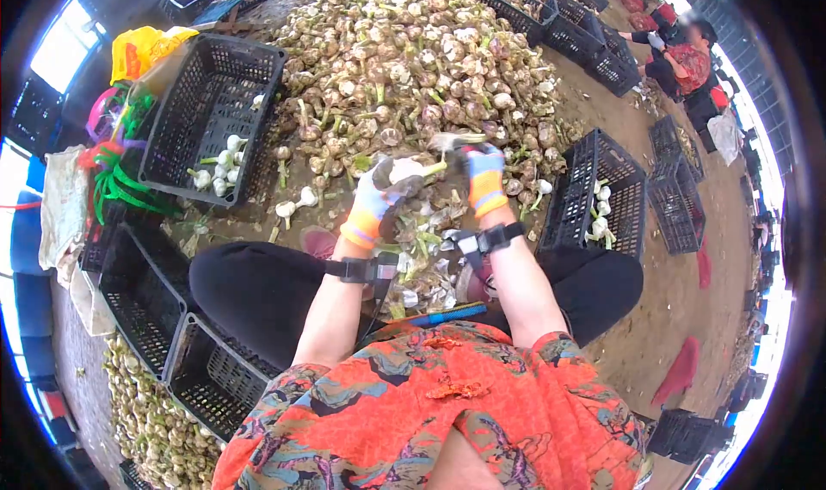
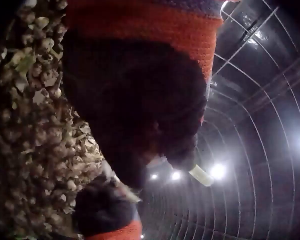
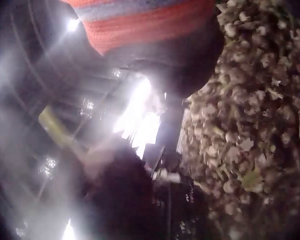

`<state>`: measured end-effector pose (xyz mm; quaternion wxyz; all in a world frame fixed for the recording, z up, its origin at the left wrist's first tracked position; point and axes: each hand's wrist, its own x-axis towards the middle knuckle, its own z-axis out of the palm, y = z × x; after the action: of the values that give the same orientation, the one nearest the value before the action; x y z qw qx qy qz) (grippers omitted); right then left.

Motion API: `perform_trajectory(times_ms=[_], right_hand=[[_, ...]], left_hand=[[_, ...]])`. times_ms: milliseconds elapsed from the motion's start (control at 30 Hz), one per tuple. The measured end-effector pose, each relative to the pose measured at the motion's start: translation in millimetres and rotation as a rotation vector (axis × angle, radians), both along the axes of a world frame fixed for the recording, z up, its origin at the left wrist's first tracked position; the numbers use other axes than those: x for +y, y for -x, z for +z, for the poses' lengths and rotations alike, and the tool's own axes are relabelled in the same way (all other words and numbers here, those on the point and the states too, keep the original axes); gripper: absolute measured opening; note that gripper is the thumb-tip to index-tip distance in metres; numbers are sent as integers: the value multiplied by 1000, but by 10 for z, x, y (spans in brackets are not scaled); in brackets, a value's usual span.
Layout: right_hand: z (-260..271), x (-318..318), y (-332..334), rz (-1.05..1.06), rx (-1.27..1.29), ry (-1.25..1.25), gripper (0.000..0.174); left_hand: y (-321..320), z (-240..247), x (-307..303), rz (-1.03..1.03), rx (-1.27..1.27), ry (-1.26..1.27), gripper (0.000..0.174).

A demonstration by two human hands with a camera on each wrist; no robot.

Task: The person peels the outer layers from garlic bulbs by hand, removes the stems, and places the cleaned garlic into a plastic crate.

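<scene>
In the head view the gloved left hand (image 1: 379,196) grips a garlic bulb (image 1: 403,170), its cut green stem (image 1: 434,169) pointing right. The gloved right hand (image 1: 483,173) is raised just beside it, fingers curled round a pale, blurred item (image 1: 458,139) that I cannot identify. In the left wrist view the dark glove (image 2: 135,105) hides most of the bulb, and a stem end (image 2: 201,175) sticks out. The right wrist view shows the right glove (image 3: 165,55) above, with the stem (image 3: 55,125) at left. A large garlic heap (image 1: 413,68) lies in front of both hands.
Black crates stand at the left (image 1: 151,159) and right (image 1: 637,193), each with white bulbs inside. Peelings (image 1: 430,275) and a blue brush-like item (image 1: 447,315) lie between the legs. More crates surround the heap, and another person (image 1: 688,64) sits at the upper right.
</scene>
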<state>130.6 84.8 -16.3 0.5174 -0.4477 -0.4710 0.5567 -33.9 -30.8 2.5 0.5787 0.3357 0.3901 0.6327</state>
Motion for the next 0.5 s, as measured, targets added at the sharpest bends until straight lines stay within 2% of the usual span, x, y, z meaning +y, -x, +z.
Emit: perform_trajectory(times_ms=[33,67,133,167,200,267,333,400,433,500], right_hand=[[-152,170,-89,-61,0,30,12],[-134,216,-237,126,-175,83,23],[-46,137,-204,552,-1126,-141,41],[-122,19,-228,358,-1221,-462,47],[200,-145,-137,262,-1148,-570,40],[562,-235,-22,472,-735,-477,33],[571,-272,95,647,-590,-540,27],[720,-276,134,664,-853,-828,25],[746,-273,153,661,-853,-829,25],[799,-285,204,723,-1137,-819,27]], left_hand=[[43,43,-36,-112,-42,-4,46],[66,-18,-14,-109,-35,-5,46],[14,-137,23,-31,-182,-145,52],[35,-192,46,-36,-41,-137,57],[29,-212,69,-41,-49,-138,57],[22,-293,96,25,169,-100,61],[33,-354,123,-14,159,-110,66],[-42,-239,82,-69,-45,-170,68],[-43,-64,44,-41,216,-218,68],[-63,-118,67,-38,168,-206,70]])
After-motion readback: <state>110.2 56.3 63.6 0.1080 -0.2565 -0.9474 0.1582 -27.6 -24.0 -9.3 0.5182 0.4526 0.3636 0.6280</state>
